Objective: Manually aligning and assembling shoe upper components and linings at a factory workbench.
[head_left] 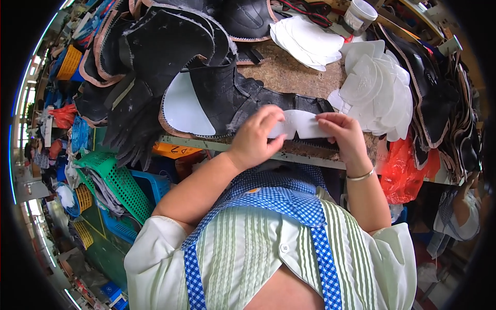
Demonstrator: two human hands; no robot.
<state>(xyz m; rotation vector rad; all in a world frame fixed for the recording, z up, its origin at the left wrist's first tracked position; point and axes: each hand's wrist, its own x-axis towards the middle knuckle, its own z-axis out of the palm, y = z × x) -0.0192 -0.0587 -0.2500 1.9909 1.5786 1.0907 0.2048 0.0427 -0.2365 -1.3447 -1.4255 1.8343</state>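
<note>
Both hands work at the near edge of the worktop (289,77). Left hand (256,135) has its fingers curled and pinched on the left end of a white insert piece (302,124); right hand (343,134) pinches the right end between thumb and fingers. The insert lies over a black shoe upper (227,98) spread flat near that edge, with a second white patch (186,106) showing on its left part.

Hard to make out:
- The middle of the insert's lower rim is partly covered by both thumbs, so I can't tell whether it sits flush on the upper or is lifted off it.
- The upper's near edge is hidden behind the hands and wrists.
- The stack of black uppers (150,46) at the far left corner overlaps so much that single pieces can't be told apart, and it hangs over the worktop's left edge.
- The white tub (360,14) at the far edge is cut by the rim; contents not visible.
- At the right edge more dark uppers (439,98) run into the fisheye black.

Surface: brown, speckled board top, pale metal strip along the near edge. White inserts sit in one pile (307,41) by the far edge and another pile (374,88) toward the right edge.

Room: green basket (119,181) and blue crates on the floor to the left, red plastic bag (405,170) below the right edge, another person's sleeve (457,217) at lower right.
</note>
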